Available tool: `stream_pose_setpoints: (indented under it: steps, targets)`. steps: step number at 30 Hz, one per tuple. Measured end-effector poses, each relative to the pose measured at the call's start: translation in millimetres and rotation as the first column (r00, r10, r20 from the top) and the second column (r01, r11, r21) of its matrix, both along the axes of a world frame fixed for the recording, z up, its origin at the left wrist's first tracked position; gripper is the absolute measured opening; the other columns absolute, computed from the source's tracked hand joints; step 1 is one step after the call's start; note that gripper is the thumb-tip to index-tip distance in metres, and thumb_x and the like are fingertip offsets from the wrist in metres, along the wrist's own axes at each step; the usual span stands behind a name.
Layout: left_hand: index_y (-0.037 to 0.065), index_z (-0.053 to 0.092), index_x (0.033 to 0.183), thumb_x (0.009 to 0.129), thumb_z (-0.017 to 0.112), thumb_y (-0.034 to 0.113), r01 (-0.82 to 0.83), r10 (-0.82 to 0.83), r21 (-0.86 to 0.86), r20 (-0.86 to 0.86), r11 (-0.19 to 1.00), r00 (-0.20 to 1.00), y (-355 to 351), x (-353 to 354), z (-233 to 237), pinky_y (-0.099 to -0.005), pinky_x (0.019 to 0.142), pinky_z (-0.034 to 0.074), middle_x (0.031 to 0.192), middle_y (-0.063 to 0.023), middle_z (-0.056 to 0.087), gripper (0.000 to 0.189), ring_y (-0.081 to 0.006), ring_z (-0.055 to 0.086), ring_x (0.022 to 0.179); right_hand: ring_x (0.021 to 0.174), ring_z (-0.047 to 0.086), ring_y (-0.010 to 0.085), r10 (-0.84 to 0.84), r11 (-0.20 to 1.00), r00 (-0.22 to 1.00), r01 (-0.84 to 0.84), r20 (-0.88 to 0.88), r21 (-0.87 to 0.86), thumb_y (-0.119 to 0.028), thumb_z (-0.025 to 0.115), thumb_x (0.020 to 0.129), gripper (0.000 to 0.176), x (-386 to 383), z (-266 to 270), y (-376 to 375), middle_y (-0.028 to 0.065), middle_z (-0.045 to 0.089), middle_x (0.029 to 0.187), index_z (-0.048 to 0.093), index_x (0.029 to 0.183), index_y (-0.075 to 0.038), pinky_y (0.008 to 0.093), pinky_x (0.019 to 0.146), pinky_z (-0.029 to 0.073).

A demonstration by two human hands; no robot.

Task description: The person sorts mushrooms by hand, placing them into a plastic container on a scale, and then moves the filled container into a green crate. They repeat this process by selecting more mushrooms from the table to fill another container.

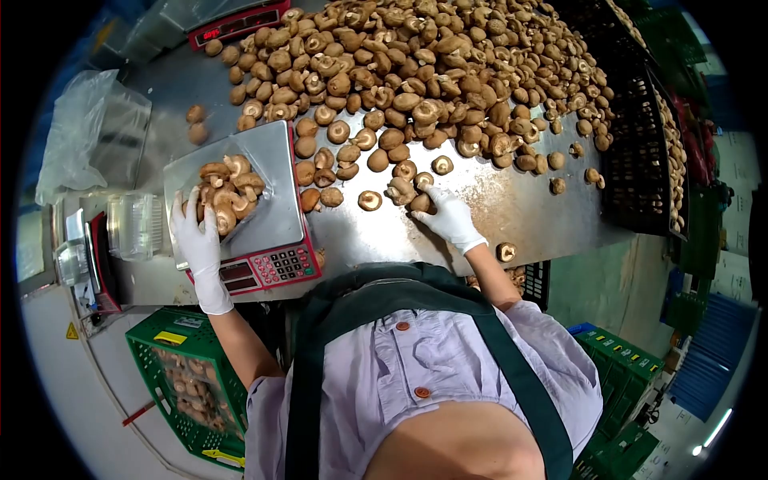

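Note:
My left hand, in a white glove, rests with fingers apart at the left side of a clear tray of mushrooms on the red and silver scale. Gloved in white too, my right hand is on the metal table with its fingers closed around mushrooms near the front of the loose ones. A large heap of brown mushrooms spreads behind both hands.
A black crate of mushrooms stands at the right. Stacked clear containers and a plastic bag lie at the left. Another red scale is at the back. A green crate sits below the table's left edge.

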State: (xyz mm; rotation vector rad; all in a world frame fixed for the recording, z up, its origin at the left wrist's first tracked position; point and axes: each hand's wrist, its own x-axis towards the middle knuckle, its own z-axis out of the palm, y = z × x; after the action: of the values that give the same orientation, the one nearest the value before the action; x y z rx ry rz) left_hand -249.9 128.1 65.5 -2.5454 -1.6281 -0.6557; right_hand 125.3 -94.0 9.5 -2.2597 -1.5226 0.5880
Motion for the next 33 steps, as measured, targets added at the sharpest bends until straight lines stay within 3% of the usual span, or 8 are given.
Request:
stream_pose_setpoints:
  steps: [8,13,17,19,22,29,31,33]
  targets:
    - [0.008,0.055,0.12,0.085,0.048,0.008,0.047,-0.045,-0.096,0.021,0.994,0.999,-11.8,7.3,-1.3,-0.0416,0.097,0.035,0.125,-0.0196,0.047,0.036,-0.0365,0.043,0.113,0.088,0.06,0.0316,0.054,0.997,0.994,-0.059,0.096,0.053,-0.036,0.072,0.069,0.058,-12.1,-3.7,-1.7,0.015,0.063,0.098,0.054,0.117,-0.009,0.0397,0.078,0.049]
    - [0.004,0.057,0.116,0.081,0.055,0.002,0.026,0.028,-0.157,0.332,0.987,0.943,-12.2,4.5,4.2,-0.0377,0.095,0.04,0.117,-0.0154,0.055,0.035,-0.0304,0.052,0.109,0.086,0.06,0.032,-0.003,0.992,1.0,0.0,0.025,0.127,-0.031,0.07,0.071,0.048,-7.8,-0.5,4.9,0.017,0.063,0.095,0.059,0.112,-0.007,0.039,0.078,0.049]
    - [0.004,0.054,0.12,0.083,0.056,0.002,0.028,-0.051,0.062,0.412,0.998,0.91,-13.9,19.4,7.0,-0.0382,0.1,0.036,0.122,-0.0172,0.053,0.037,-0.0298,0.05,0.115,0.085,0.06,0.0322,-0.111,0.947,0.987,0.141,-0.118,0.289,-0.024,0.068,0.074,0.04,-0.3,-6.5,15.3,0.0176,0.063,0.09,0.06,0.109,-0.007,0.0383,0.075,0.049]
    - [0.004,0.045,0.129,0.087,0.052,0.009,0.011,-0.003,-0.055,0.145,0.998,0.989,-21.2,28.7,2.9,-0.042,0.106,0.026,0.131,-0.0208,0.042,0.043,-0.0352,0.032,0.129,0.086,0.06,0.0318,-0.138,0.943,0.988,0.153,-0.071,0.297,-0.022,0.066,0.075,0.039,12.2,-8.0,26.9,0.0167,0.063,0.09,0.06,0.111,-0.008,0.0379,0.076,0.049]
    - [0.005,0.048,0.125,0.088,0.053,0.015,-0.002,0.02,-0.093,0.199,0.996,0.98,-22.3,30.3,4.6,-0.0432,0.105,0.026,0.13,-0.0218,0.042,0.039,-0.0373,0.031,0.128,0.087,0.06,0.0309,-0.217,0.931,0.968,0.243,-0.122,0.273,-0.021,0.066,0.077,0.037,28.3,15.8,49.8,0.0176,0.063,0.095,0.059,0.112,-0.008,0.0364,0.076,0.049]
    - [0.004,0.056,0.113,0.087,0.055,0.021,-0.081,0.083,-0.053,0.034,0.995,0.996,-21.8,25.2,0.4,-0.0434,0.102,0.03,0.122,-0.0164,0.05,0.032,-0.0356,0.039,0.119,0.099,0.053,0.03,-0.058,0.919,0.89,-0.129,0.451,0.372,-0.009,0.066,0.069,0.052,76.5,0.5,116.7,0.0113,0.054,0.118,0.051,0.119,-0.01,0.0369,0.08,0.047]
    - [0.003,0.057,0.112,0.085,0.057,0.021,-0.021,0.034,-0.102,0.127,0.995,0.991,-18.8,21.9,1.4,-0.0437,0.102,0.029,0.119,-0.0157,0.053,0.033,-0.0352,0.042,0.115,0.096,0.054,0.0325,0.034,0.901,0.901,-0.214,0.432,0.376,-0.011,0.067,0.07,0.055,78.4,0.5,119.5,0.0122,0.055,0.117,0.05,0.122,-0.009,0.0372,0.081,0.047]
    - [0.003,0.055,0.116,0.085,0.057,0.021,-0.017,0.035,-0.117,0.159,0.993,0.987,-21.3,20.9,2.7,-0.0436,0.102,0.029,0.12,-0.0158,0.052,0.036,-0.0355,0.042,0.116,0.095,0.056,0.034,-0.077,0.944,0.996,0.088,-0.045,0.318,-0.014,0.068,0.073,0.058,70.8,14.7,112.6,0.0162,0.056,0.114,0.047,0.126,-0.008,0.0377,0.082,0.048]
